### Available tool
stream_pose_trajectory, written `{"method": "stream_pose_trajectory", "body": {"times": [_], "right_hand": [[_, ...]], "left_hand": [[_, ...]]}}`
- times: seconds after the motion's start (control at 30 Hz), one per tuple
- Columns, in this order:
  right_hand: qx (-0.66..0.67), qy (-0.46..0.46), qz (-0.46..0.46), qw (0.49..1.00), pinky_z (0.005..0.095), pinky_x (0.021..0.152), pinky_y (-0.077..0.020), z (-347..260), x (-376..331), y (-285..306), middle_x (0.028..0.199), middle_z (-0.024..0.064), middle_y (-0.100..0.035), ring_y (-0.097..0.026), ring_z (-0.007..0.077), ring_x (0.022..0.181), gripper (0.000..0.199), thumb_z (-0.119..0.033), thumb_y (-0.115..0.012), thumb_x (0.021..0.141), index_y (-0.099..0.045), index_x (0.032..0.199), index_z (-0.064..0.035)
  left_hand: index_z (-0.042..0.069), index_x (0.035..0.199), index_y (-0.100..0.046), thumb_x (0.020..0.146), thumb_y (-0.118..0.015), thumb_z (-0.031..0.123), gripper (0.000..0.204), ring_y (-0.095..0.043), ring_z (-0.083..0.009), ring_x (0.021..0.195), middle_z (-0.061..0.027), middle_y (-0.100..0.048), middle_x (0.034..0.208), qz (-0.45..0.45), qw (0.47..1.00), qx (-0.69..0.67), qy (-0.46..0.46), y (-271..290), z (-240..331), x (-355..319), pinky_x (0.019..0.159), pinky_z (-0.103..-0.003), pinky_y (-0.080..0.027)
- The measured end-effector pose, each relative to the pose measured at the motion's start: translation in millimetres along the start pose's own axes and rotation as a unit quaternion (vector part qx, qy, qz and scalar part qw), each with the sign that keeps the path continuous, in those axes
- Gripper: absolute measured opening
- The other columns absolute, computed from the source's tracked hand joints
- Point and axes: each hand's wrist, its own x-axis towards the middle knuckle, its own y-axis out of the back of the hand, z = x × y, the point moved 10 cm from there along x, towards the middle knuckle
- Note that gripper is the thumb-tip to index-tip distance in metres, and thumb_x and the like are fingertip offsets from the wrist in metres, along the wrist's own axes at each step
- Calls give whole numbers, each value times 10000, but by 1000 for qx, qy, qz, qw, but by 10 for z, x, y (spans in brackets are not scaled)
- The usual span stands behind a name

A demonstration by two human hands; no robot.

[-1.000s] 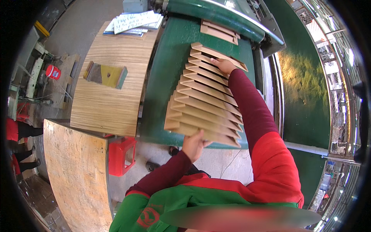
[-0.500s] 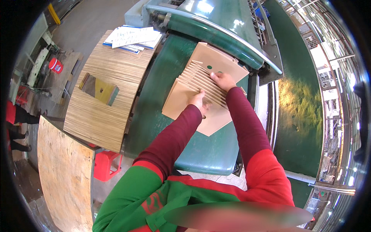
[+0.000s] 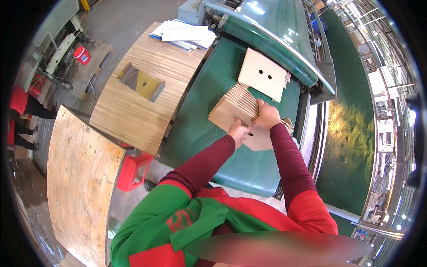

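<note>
A fanned stack of brown cardboard sheets (image 3: 227,115) is tilted up over the green conveyor belt (image 3: 189,122). My left hand (image 3: 239,132) grips its near face, close to a dark round hole. Across the stack's right side, my right hand (image 3: 267,115) is closed with the thumb toward the left hand; its far fingers are hidden behind the sheets. Farther up the belt lie more cardboard sheets (image 3: 258,62), the top one with two round holes, apart from both hands.
Beyond the belt stands a machine with a green roller (image 3: 267,46). On the wood-grained table (image 3: 133,111) at left are papers (image 3: 184,33) and a yellow-brown block (image 3: 144,84). A plywood board (image 3: 80,164), a red stool (image 3: 132,171) and people's legs (image 3: 26,124) are farther left.
The fanned sheets have come nearer and stand more upright, uncovering the two-holed sheets behind them. Both hands have drawn closer together. The whole view has shifted.
</note>
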Motion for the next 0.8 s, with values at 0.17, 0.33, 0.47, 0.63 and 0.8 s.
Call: {"method": "stream_pose_trajectory", "body": {"times": [0.17, 0.33, 0.47, 0.63, 0.8], "right_hand": [[7, 1, 94, 996, 424, 823, -503, -388, -708, -29, 1025, 185, -624, -618, 352, 959, 672, -258, -724, 582, -494, 1195, -105], [50, -26, 95, 994, 422, 806, -506, -1019, -1204, 340, 1069, 184, -636, -630, 355, 933, 687, -266, -738, 552, -539, 1181, -77], [89, 138, 206, 965, 410, 773, -515, -2444, -1582, 1119, 1022, 198, -642, -639, 352, 890, 750, -229, -759, 518, -533, 1206, -37], [84, 396, 338, 850, 437, 769, -469, -4667, -2007, 1541, 975, 152, -571, -564, 350, 921, 694, -146, -736, 554, -507, 1204, -62], [111, 606, 378, 691, 459, 864, -413, -6731, -2193, 976, 1094, 146, -538, -514, 343, 1040, 628, -132, -658, 645, -489, 1249, -101]], "left_hand": [[130, 1458, -293, 891, -585, 240, 647, -524, -289, 1168, -103, -482, 1362, -16, 990, 127, 67, 1176, -315, -1055, 952, -508, -378], [135, 1352, -486, 844, -626, 328, 562, -573, -161, 981, -18, -594, 1166, 121, 949, 289, 30, 3236, -192, -2726, 751, -357, -444], [-7, 1285, -506, 864, -595, 291, 524, -586, -146, 887, -89, -620, 1076, 310, 909, 261, -100, 4713, 127, -4299, 764, -295, -467], [71, 1208, -574, 911, -561, 332, 395, -630, -130, 809, -33, -674, 966, 308, 927, 210, -34, 5263, -2, -5236, 674, -283, -460], [57, 1199, -573, 931, -551, 329, 382, -630, -124, 871, -46, -668, 990, 356, 912, 141, -149, 5171, 15, -5426, 687, -268, -471]]}}
